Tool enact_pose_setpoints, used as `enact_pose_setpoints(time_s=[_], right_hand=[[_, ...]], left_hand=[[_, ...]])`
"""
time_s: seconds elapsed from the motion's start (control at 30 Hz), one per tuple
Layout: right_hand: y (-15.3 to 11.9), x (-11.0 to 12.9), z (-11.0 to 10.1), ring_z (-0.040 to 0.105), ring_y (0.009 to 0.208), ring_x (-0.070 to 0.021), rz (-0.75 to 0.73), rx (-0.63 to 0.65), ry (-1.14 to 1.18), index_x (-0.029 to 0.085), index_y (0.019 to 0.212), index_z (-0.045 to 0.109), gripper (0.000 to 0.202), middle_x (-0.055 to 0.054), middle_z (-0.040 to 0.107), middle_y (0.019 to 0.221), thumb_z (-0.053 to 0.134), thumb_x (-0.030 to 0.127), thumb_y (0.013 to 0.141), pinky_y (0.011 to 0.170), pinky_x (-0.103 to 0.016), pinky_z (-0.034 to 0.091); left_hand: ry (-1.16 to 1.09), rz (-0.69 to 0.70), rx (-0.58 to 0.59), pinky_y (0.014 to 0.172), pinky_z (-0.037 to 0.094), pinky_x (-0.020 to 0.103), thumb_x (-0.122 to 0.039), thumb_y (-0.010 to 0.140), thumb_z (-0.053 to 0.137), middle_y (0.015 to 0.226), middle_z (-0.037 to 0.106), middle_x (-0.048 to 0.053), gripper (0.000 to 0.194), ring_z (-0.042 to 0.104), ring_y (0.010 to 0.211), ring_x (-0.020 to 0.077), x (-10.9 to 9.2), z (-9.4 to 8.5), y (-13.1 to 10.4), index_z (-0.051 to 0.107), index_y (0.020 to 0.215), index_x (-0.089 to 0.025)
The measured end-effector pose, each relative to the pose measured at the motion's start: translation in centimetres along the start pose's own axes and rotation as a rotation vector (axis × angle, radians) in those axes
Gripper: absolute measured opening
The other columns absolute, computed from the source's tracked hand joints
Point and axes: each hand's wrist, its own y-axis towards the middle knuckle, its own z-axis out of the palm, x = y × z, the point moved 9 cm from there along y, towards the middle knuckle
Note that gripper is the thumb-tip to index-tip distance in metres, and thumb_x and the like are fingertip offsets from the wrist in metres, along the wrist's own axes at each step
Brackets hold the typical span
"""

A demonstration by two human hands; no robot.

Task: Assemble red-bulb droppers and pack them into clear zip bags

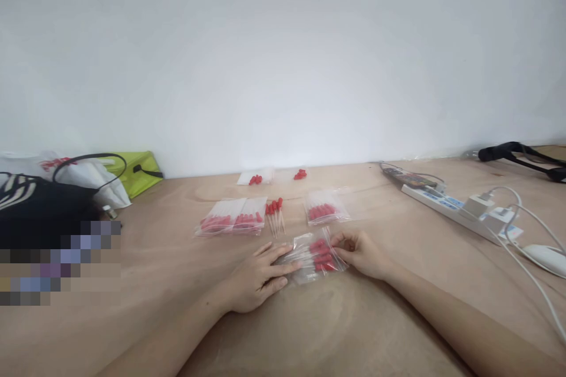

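Observation:
A clear zip bag [305, 275] lies flat on the table before me, with several red-capped droppers [324, 258] inside, their thin clear stems pointing left. My left hand [259, 280] rests on the bag's left end, fingers spread. At the right end, my right hand [363, 253] pinches the bag's edge between thumb and fingers. Just beyond the bag, several loose droppers [275, 212] lie side by side, red ends away from me. Filled bags [227, 210] lie to their left, and another filled bag [326, 203] to their right.
Near the wall lie small red caps [255, 179] on a clear bag, and more red caps [300, 174]. A white power strip [455, 212] with plugs and cables stands right, near a phone [409, 177]. A green bag [144, 174] and black item [44, 212] occupy the left.

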Motion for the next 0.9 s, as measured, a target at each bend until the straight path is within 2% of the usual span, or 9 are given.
enact_pose_setpoints(time_s=[0.1, 0.27, 0.47, 0.53, 0.67, 0.8, 0.9], right_hand=[[0.3, -0.1, -0.3, 0.043, 0.044, -0.0078, -0.025, -0.068, -0.056, 0.016, 0.071, 0.061, 0.021, 0.003, 0.053, 0.051, 0.061, 0.037, 0.066, 0.042, -0.02, 0.032], [0.0, 0.7, 0.7, 0.049, 0.052, -0.0093, -0.042, 0.105, 0.082, 0.016, 0.068, 0.062, 0.025, 0.0, 0.06, 0.063, 0.06, 0.041, 0.066, 0.049, -0.022, 0.038], [0.1, 0.4, 0.9, 0.048, 0.05, -0.008, -0.016, 0.14, 0.019, 0.016, 0.068, 0.061, 0.016, 0.001, 0.059, 0.061, 0.06, 0.032, 0.067, 0.048, -0.02, 0.037], [0.3, 0.4, 1.1, 0.049, 0.052, -0.0088, -0.04, 0.128, -0.002, 0.016, 0.071, 0.062, 0.014, 0.0, 0.061, 0.065, 0.058, 0.03, 0.068, 0.048, -0.02, 0.037], [0.4, 0.6, 0.7, 0.051, 0.053, -0.0098, -0.086, 0.021, -0.057, 0.016, 0.07, 0.064, 0.014, -0.001, 0.063, 0.067, 0.056, 0.028, 0.069, 0.047, -0.02, 0.038], [-0.1, 0.2, 0.6, 0.041, 0.038, -0.0061, 0.029, -0.007, 0.008, 0.016, 0.071, 0.062, 0.021, 0.001, 0.057, 0.056, 0.055, 0.035, 0.068, 0.034, -0.018, 0.031], [-0.3, 0.3, 0.3, 0.034, 0.031, -0.0034, 0.094, -0.038, 0.066, 0.016, 0.073, 0.059, 0.029, 0.003, 0.055, 0.055, 0.053, 0.044, 0.068, 0.029, -0.017, 0.026]], left_hand=[[-0.014, -0.003, -0.013, 0.103, 0.018, 0.045, -0.029, 0.088, 0.037, 0.137, 0.029, -0.003, 0.038, 0.027, 0.125, 0.0211, 0.0, -0.2, -0.1, 0.035, 0.125, -0.037], [-0.011, -0.005, -0.008, 0.104, 0.017, 0.045, -0.028, 0.089, 0.036, 0.138, 0.028, -0.004, 0.038, 0.026, 0.126, 0.0205, 0.0, -0.1, -0.2, 0.034, 0.126, -0.038], [0.015, -0.029, 0.018, 0.104, 0.018, 0.044, -0.027, 0.089, 0.035, 0.137, 0.03, -0.001, 0.043, 0.027, 0.125, 0.0195, 0.2, 0.1, -0.1, 0.027, 0.13, -0.034], [0.026, -0.032, 0.027, 0.104, 0.018, 0.045, -0.027, 0.089, 0.035, 0.137, 0.03, -0.001, 0.041, 0.027, 0.125, 0.0197, 0.1, 0.1, -0.1, 0.03, 0.129, -0.034], [0.04, -0.037, 0.04, 0.104, 0.018, 0.045, -0.029, 0.088, 0.035, 0.138, 0.028, 0.0, 0.042, 0.025, 0.126, 0.0202, 0.2, 0.2, -0.1, 0.029, 0.129, -0.033], [0.048, -0.036, 0.049, 0.104, 0.017, 0.044, -0.029, 0.089, 0.033, 0.139, 0.027, 0.0, 0.042, 0.024, 0.127, 0.0191, 0.3, 0.4, -0.1, 0.027, 0.131, -0.032], [0.036, -0.033, 0.046, 0.105, 0.016, 0.044, -0.028, 0.089, 0.032, 0.139, 0.026, -0.001, 0.042, 0.023, 0.127, 0.0188, 0.3, 0.4, -0.1, 0.027, 0.13, -0.033]])
